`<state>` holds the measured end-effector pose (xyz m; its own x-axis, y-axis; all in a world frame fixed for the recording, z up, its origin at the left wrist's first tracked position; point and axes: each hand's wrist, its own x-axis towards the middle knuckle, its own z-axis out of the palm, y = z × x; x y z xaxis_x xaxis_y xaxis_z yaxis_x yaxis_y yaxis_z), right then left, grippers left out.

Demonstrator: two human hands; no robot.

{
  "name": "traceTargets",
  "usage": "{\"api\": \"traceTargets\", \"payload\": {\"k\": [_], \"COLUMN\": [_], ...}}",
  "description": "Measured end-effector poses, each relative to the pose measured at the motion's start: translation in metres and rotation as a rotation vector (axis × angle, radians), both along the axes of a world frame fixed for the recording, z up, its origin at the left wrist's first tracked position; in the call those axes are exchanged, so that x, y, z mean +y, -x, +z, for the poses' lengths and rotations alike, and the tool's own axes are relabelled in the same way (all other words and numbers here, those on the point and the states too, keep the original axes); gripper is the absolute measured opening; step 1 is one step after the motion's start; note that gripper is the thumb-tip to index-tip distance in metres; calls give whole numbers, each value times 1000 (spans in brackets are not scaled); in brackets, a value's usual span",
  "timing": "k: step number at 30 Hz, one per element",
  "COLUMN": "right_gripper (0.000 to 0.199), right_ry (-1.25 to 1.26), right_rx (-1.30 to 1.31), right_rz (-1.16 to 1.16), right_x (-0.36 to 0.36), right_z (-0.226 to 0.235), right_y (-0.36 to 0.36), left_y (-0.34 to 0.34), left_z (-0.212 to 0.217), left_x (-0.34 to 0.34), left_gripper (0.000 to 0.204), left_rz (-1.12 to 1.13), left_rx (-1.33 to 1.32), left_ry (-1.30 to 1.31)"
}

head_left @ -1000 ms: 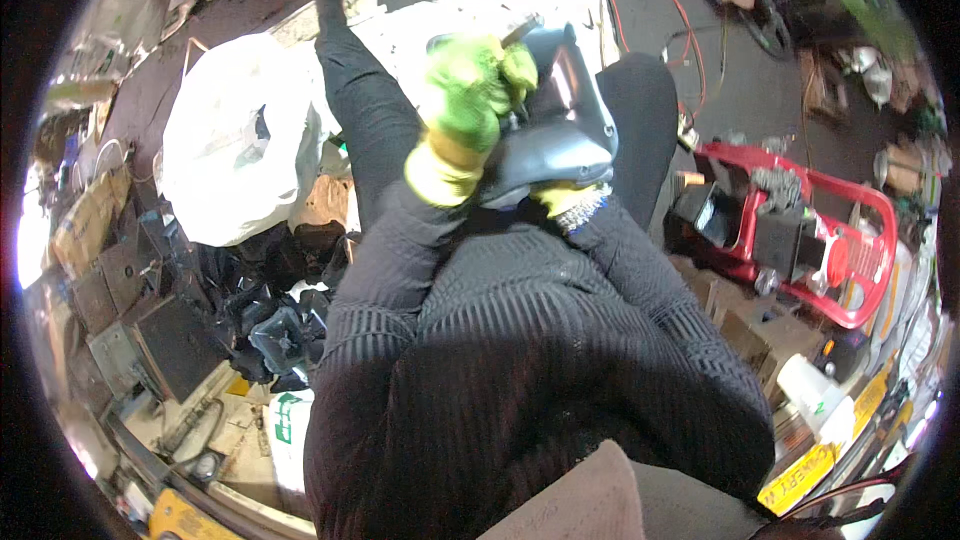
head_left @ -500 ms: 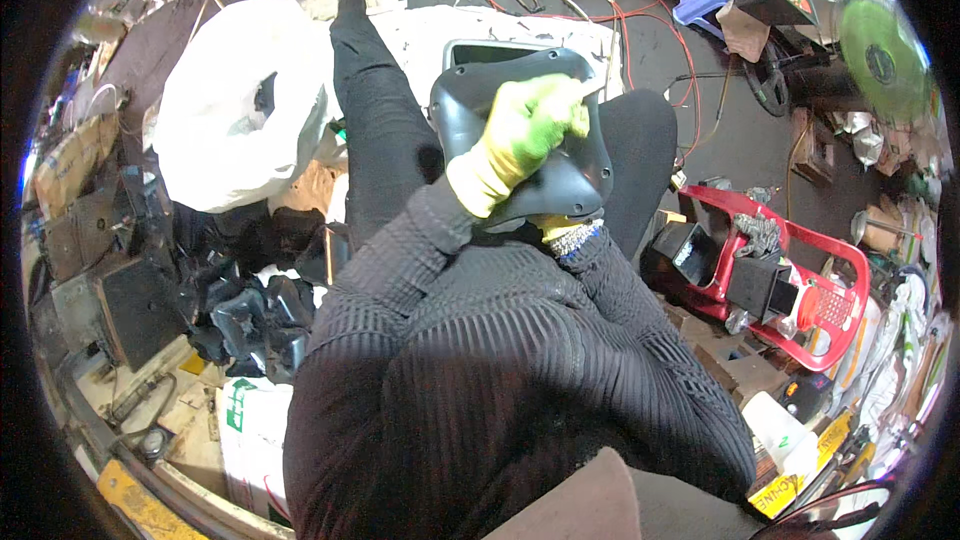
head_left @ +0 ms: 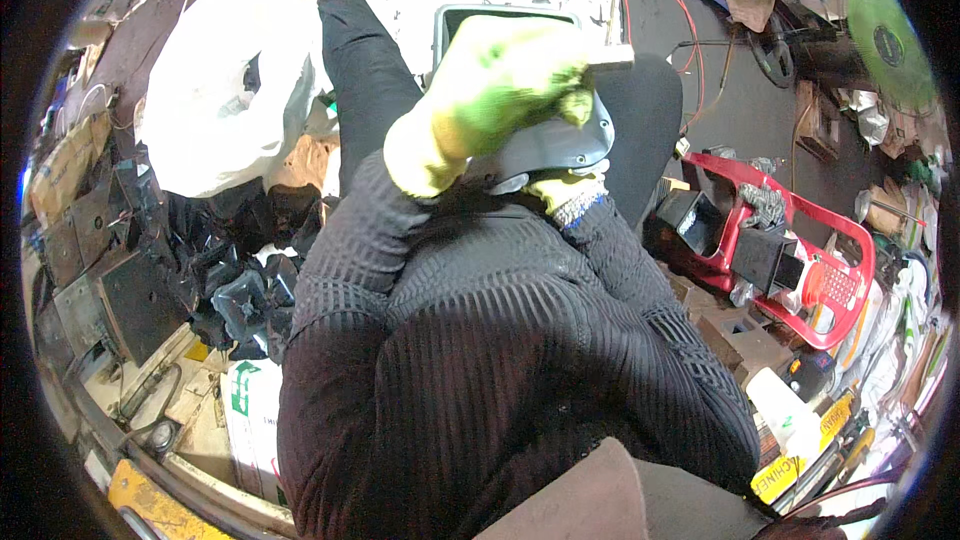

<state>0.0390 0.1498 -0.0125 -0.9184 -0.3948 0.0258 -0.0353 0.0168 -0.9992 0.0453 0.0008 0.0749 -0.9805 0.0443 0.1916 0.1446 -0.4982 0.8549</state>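
Observation:
My left hand, in a yellow-green glove, is raised over my lap, its fingers closed round a short pale tool that juts out to the right; its kind cannot be made out. Below and partly behind that fist lies a dark moulded plastic panel with rounded corners and small holes along its rim. My right hand, gloved likewise with a knitted cuff, grips the panel's near edge; its fingers are partly hidden. Beyond the panel, a grey-rimmed frame or tray rests on a white sheet between my legs.
A large white bag stands at left, above a heap of black plastic parts. To the right lies a red plastic chair with black boxes on it. Red hoses cross the floor ahead. A green fan stands far right.
My left hand has risen nearer to the camera, away from the panel, carrying the pale tool. The panel has tilted and its surface now catches more light. My right hand stays at its near edge.

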Motion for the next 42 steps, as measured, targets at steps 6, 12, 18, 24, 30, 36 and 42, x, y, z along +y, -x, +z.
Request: {"api": "traceTargets", "payload": {"k": [6,12,18,24,30,36,42], "right_gripper": [37,38,38,38,39,39,40], "right_ry": [44,28,37,16,18,8,17], "right_rx": [11,6,0,3,-4,-6,-4], "right_rz": [-4,-2,7,12,21,28,42], "right_x": [-3,-1,-1,-4,-6,-7,-13], "right_z": [-1,-4,-1,0,2,1,-1], "right_y": [2,1,-4,-5,-6,-8,-5], "left_y": [2,5,2,-7,-14,-21,-22], "left_z": [-42,-38,-46,-49,-38,-39,-33], "left_x": [6,-6,-4,-12,-17,-19,-24], "left_gripper": [29,33,28,25,26,25,22], "left_rz": [-26,-27,-167,62,39,44,-3], "left_rx": [202,251,-68,-259,114,151,97], "left_ry": [761,393,591,-89,622,590,414]}}
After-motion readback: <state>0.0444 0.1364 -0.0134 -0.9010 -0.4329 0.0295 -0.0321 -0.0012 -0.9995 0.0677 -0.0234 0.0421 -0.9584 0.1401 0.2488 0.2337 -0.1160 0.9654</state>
